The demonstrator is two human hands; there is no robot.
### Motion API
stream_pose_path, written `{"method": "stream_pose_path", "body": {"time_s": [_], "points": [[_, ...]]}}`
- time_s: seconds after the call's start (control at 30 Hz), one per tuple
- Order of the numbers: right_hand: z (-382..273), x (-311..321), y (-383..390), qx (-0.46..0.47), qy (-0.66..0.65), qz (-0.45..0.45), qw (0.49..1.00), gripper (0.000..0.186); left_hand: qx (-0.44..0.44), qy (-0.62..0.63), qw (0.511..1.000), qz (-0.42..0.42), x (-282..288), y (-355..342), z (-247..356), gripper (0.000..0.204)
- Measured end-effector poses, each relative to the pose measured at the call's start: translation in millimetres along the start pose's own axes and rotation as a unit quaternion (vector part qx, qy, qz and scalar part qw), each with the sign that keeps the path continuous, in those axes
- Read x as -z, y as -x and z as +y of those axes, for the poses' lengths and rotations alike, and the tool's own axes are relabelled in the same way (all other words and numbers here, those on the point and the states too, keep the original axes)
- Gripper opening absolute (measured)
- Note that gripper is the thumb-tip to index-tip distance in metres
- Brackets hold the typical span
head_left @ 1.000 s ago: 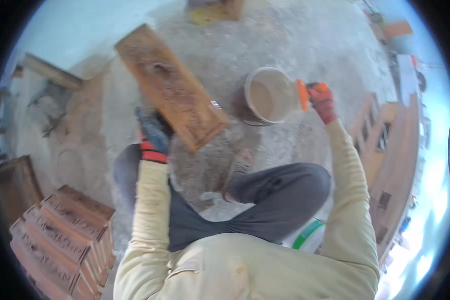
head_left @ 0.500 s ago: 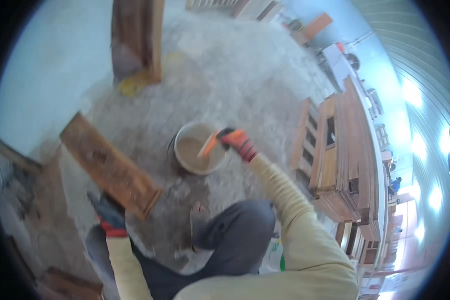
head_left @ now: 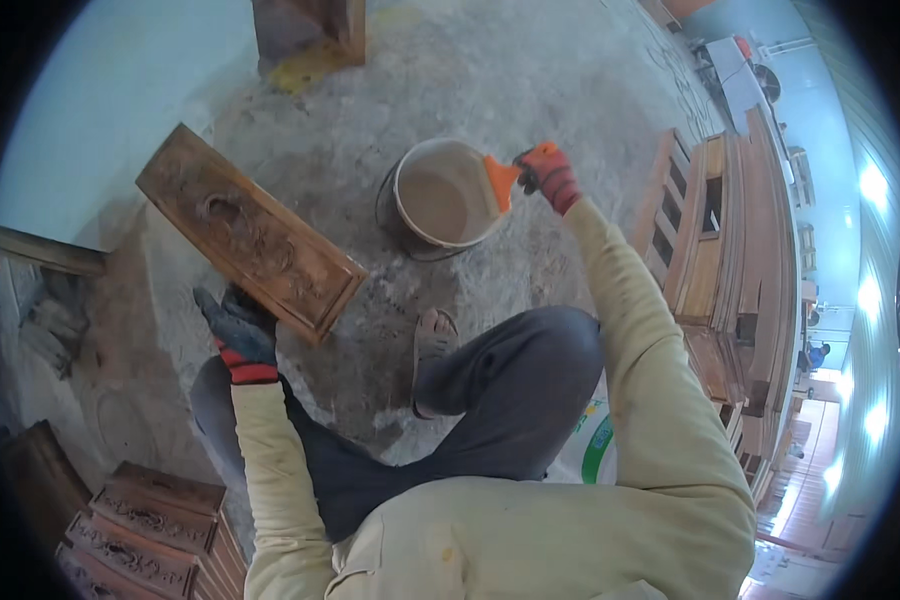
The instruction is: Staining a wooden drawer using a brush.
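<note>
My left hand (head_left: 238, 330), in a dark glove with a red cuff, holds a long carved wooden panel (head_left: 300, 285) from beneath its lower edge, tilted across the left of the view. My right hand (head_left: 550, 175), in a red and black glove, grips an orange brush (head_left: 501, 178) at the right rim of a bucket (head_left: 402, 208) of light brown liquid. The brush's bristle end is just inside the rim. The bucket stands on the concrete floor in front of my sandaled foot (head_left: 435, 335).
Carved panels (head_left: 150, 510) are stacked at lower left. Wooden boards (head_left: 55, 250) lie by the left wall. A wooden piece (head_left: 310, 30) stands at the top. Stacked furniture parts (head_left: 730, 250) line the right, with a distant person (head_left: 817, 355) beyond. A white-and-green sack (head_left: 585, 450) sits by my right knee.
My view swung up and rightward, then partly back. My right hand moved the brush over the bucket's liquid, then back to its right rim. My left hand still holds the panel.
</note>
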State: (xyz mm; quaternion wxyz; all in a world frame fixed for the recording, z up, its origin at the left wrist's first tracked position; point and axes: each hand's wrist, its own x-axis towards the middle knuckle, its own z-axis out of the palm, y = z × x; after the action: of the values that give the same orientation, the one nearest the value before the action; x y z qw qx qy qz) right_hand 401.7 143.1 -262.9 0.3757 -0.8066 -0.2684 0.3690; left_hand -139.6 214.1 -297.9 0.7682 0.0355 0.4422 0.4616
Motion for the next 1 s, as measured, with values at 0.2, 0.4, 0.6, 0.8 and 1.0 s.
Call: {"method": "stream_pose_path", "body": {"time_s": [0.2,0.4,0.6,0.8,1.0], "points": [[-28.7,10.9,11.5,0.011,0.007,0.039,0.999,0.015,-0.025,0.0,0.999,0.03,-1.4,2.9,1.3,0.081],[-48.7,20.2,26.3,0.022,0.019,0.086,0.996,0.015,-0.028,0.001,0.999,0.015,10.3,-0.9,-2.1,0.077],[-68.4,31.2,53.8,0.036,-0.088,0.057,0.994,0.021,-0.013,0.01,1.0,-0.016,12.1,-4.2,-2.6,0.072],[-119.4,26.3,94.4,0.091,-0.249,-0.092,0.96,0.042,-0.061,0.061,0.995,-0.053,-18.2,10.8,-2.7,0.065],[-206.1,-23.2,97.3,0.207,-0.198,-0.155,0.946,0.036,-0.007,0.082,0.996,0.021,-7.2,-2.6,-10.1,0.081]]}}
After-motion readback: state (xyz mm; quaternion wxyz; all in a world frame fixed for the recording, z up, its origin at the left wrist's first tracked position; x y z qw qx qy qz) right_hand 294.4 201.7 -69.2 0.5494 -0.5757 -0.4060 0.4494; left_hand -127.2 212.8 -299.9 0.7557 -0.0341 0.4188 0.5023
